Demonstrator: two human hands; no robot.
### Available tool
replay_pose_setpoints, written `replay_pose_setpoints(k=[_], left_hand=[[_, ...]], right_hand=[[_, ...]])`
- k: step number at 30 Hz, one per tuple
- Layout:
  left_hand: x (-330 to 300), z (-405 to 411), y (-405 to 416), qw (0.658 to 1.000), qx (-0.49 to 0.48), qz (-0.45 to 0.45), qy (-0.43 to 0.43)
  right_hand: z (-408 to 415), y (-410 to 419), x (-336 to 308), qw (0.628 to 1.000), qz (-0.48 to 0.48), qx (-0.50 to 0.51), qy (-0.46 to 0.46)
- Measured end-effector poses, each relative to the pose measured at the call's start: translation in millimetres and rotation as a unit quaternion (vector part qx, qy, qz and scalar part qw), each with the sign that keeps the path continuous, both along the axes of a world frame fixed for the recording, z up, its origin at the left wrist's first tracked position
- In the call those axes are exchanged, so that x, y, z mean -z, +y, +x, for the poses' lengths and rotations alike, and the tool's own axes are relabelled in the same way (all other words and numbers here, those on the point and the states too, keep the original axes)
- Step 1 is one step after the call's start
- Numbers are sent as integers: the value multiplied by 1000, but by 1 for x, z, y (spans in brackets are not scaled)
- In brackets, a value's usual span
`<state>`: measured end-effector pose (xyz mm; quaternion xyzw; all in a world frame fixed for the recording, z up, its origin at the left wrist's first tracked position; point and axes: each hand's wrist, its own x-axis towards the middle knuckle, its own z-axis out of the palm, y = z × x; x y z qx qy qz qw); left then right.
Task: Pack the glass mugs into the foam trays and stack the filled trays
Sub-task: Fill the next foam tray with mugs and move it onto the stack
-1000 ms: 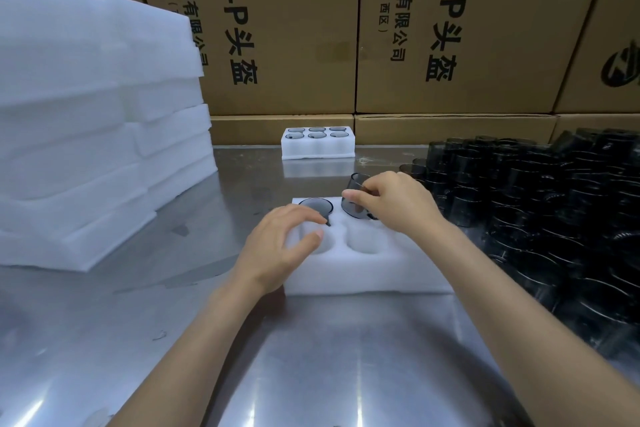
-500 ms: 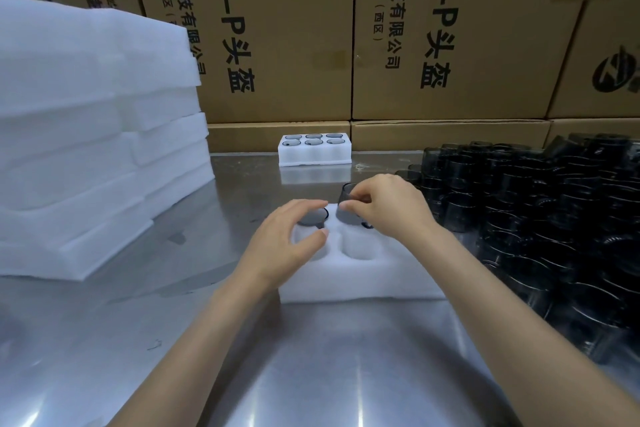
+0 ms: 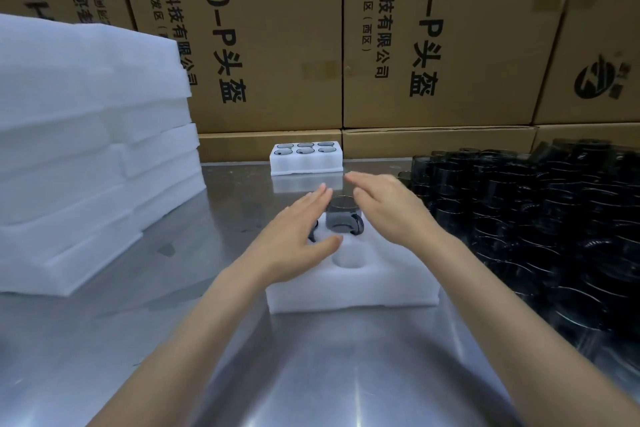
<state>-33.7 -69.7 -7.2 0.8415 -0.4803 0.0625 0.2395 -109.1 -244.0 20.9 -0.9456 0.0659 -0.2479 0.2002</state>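
A wall of brown cardboard cartons (image 3: 346, 38) with black printing fills the background. In front runs a shiny steel table (image 3: 311, 374). On its left stands a tall stack of empty white foam trays (image 3: 86, 156); on its right, a dense heap of dark glass mugs (image 3: 536, 218) waiting to be packed. At the far edge, well apart from the hands, a filled tray (image 3: 306, 159) holds six mugs.

At centre lies the foam tray being filled (image 3: 353, 288). One dark mug (image 3: 343, 217) stands in a back-row pocket, riding high rather than sunk flush. A second mug's edge peeks out beneath the left hand (image 3: 294, 243), mostly hidden. An empty pocket (image 3: 349, 258) sits just in front.

Both hands are open and flat, fingers spread, holding nothing. The right hand (image 3: 391, 211) hovers just beside the standing mug.

The likely risk (glass being unforgiving): a mug left proud could tip or catch on the next tray stacked above. A hand sweeping right could also knock the crowded heap.
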Motion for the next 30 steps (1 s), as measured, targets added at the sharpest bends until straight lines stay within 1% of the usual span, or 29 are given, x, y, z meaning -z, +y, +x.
replay_pose_setpoints(k=[4, 10, 12, 15, 17, 18, 20, 22, 23, 26, 28, 30], left_hand=[[2, -4, -5, 998, 1, 66, -19], [4, -6, -2, 994, -16, 111, -5], [4, -8, -3, 993, -19, 113, 1], [5, -10, -2, 994, -35, 106, 3], [8, -11, -1, 994, -42, 102, -8], [9, -12, -1, 994, -44, 101, -12], [10, -12, 0, 994, -47, 96, -15], [11, -11, 0, 995, -47, 85, -12], [12, -11, 0, 996, -46, 75, -9], [13, -13, 2, 998, -55, 26, 8], [13, -14, 4, 997, -69, -20, 27], [14, -15, 3, 995, -70, -55, 43]], right_hand=[[-10, 1, 26, 994, -16, -48, 100], [-10, 7, 25, 975, -43, -42, 214], [-12, 9, 21, 972, -37, -43, 227], [-12, 8, 22, 973, -29, -50, 223], [-9, 5, 23, 975, 11, -63, 212], [-6, 1, 23, 977, 53, -63, 195], [4, -9, 21, 982, 139, -18, 124], [15, -22, 18, 985, 140, 70, 67], [20, -28, 16, 983, 126, 114, 64], [35, -35, 11, 966, 87, 215, 113], [43, -36, 12, 952, 55, 254, 164], [46, -40, 16, 941, 55, 274, 191]])
